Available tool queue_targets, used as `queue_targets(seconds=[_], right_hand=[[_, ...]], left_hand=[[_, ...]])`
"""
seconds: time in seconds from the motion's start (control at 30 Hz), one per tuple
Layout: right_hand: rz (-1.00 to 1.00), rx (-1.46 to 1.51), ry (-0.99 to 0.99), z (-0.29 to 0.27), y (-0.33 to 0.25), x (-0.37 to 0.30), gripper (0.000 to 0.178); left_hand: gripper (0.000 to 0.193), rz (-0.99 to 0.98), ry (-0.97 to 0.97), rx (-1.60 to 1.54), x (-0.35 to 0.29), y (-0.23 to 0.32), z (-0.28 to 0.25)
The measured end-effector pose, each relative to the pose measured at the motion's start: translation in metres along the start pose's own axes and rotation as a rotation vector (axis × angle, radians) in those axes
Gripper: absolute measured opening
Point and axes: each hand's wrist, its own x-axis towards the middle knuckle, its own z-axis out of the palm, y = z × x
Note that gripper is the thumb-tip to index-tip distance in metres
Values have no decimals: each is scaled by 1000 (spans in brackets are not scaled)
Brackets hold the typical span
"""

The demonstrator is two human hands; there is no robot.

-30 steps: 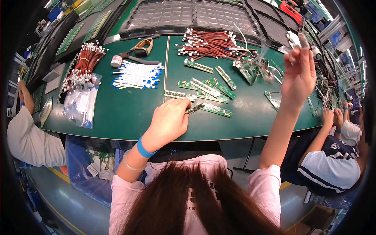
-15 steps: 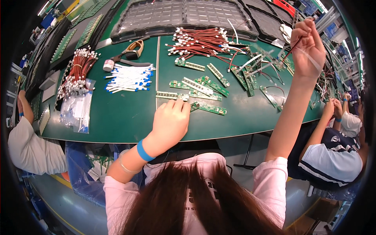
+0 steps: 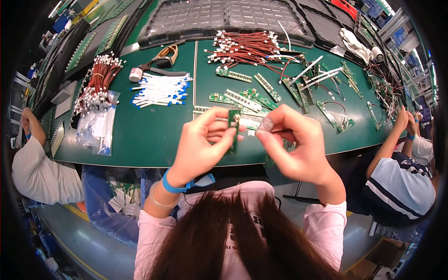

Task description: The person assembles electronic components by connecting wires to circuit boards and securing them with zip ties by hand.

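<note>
My left hand (image 3: 198,142) grips a narrow green circuit board (image 3: 234,127) between thumb and fingers, holding it on end above the near part of the table. Just to its right, my right hand (image 3: 298,142) is closed in a pinch, thumb against forefinger. A greyish patch shows at its fingertips and a thin dark line runs below them; what is pinched there is too blurred to name. Beyond both hands lies a loose group of green circuit boards (image 3: 242,100), some with rows of pale components. My fingers partly cover the nearest ones.
Red-brown cables (image 3: 245,49) with white connectors lie piled behind the boards. At left are white-and-blue flat cables (image 3: 161,90), cutters (image 3: 161,70), a small white jar (image 3: 135,74) and a cable bundle (image 3: 97,84). Black trays (image 3: 186,23) line the back. Co-workers sit on both sides.
My right hand has come down from the upper right to beside my left hand. My left hand has lifted a circuit board off the table and tilted it on end.
</note>
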Motion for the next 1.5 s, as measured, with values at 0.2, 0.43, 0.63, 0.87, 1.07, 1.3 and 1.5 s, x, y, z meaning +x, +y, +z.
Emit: queue_targets(seconds=[0.2, 0.43, 0.63, 0.87, 1.07, 1.3, 1.5], right_hand=[[-220, -191, 163, 13, 3, 3, 12], [-373, -396, 137, 10, -3, 1, 11], [-406, -516, 180, 17, -7, -2, 15], [-331, -525, 158, 20, -17, -4, 14], [-350, -451, 114, 18, -14, -2, 14], [-315, -445, 39, 13, -9, 2, 14], [-614, -626, 249, 17, 18, 7, 26]], left_hand=[[29, 158, -72, -155, -19, 16, 5], [26, 227, 60, -23, -24, 8, 13], [28, 596, 226, 522, -26, -1, 14], [31, 684, 262, 647, -29, 9, 17], [30, 550, 204, 463, -32, 6, 16], [30, 353, 103, 229, -30, 7, 15], [35, -135, -91, -374, -19, 0, 2]])
